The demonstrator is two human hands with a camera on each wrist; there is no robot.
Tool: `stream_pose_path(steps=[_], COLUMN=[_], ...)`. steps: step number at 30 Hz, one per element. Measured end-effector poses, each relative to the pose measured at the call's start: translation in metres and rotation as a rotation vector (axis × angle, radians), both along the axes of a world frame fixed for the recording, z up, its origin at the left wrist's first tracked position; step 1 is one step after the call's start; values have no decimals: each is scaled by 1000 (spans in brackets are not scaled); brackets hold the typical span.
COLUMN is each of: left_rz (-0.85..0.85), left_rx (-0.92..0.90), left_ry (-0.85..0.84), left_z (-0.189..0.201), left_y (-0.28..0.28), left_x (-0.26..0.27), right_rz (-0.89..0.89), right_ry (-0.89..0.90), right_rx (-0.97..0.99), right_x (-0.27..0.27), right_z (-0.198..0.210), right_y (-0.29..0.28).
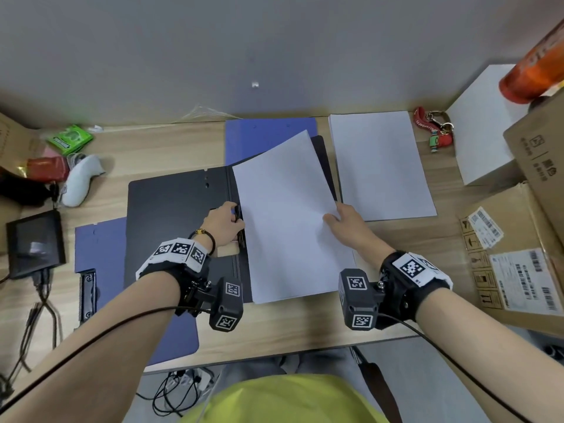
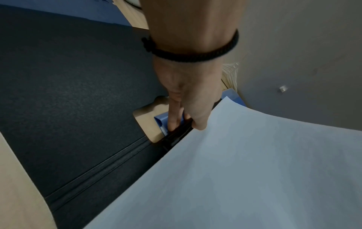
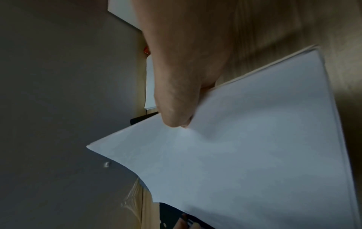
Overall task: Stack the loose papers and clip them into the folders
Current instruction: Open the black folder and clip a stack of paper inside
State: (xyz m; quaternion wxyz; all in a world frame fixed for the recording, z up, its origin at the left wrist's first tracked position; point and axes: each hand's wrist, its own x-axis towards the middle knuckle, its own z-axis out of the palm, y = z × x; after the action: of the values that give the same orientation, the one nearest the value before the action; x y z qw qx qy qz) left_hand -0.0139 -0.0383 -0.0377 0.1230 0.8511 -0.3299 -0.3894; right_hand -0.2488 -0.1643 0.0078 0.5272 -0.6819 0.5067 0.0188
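Nearest: light wooden table (image 1: pixel 274 331); blue plastic folder (image 1: pixel 100 239) at near left, lying partly under the open black plastic folder (image 1: pixel 171 215), clip bar visible, no paper in it.

Centre: left hand (image 1: pixel 224 221) at the black folder's spine, fingers (image 2: pixel 173 117) curled on the black spring clip (image 2: pixel 176 136), apparently holding it up. Right hand (image 1: pixel 348 221) pinches the right edge of a thin stack of white paper sheets (image 1: pixel 287 215), thumb on top; the stack sits skewed over the folder's right half, left edge at the clip, far end lifted.

Farther: second stack of white sheets (image 1: pixel 381 166) loose on the table at right; another blue folder (image 1: pixel 268 135) behind.

Progress, judged: first stack not yet clipped; remaining paper and blue folders still to do
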Motion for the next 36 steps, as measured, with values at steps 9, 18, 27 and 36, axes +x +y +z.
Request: stream_pose_path(steps=[9,18,27,36], left_rz=[41,63,219,716], left_rx=[-21,-19,-153,-108], left_ry=[-7,-36,108,83], left_z=[-7,-14,4,-3], left_y=[2,-1,31,182], left_x=[0,0,37,93], right_rz=[17,67,-262,86], right_ry=[-16,3,43,69], right_rx=[-28,66,181,325], right_x=[13,15,-1,73], right_z=[7,4,-13,-24], right_y=[8,-1,-20,56])
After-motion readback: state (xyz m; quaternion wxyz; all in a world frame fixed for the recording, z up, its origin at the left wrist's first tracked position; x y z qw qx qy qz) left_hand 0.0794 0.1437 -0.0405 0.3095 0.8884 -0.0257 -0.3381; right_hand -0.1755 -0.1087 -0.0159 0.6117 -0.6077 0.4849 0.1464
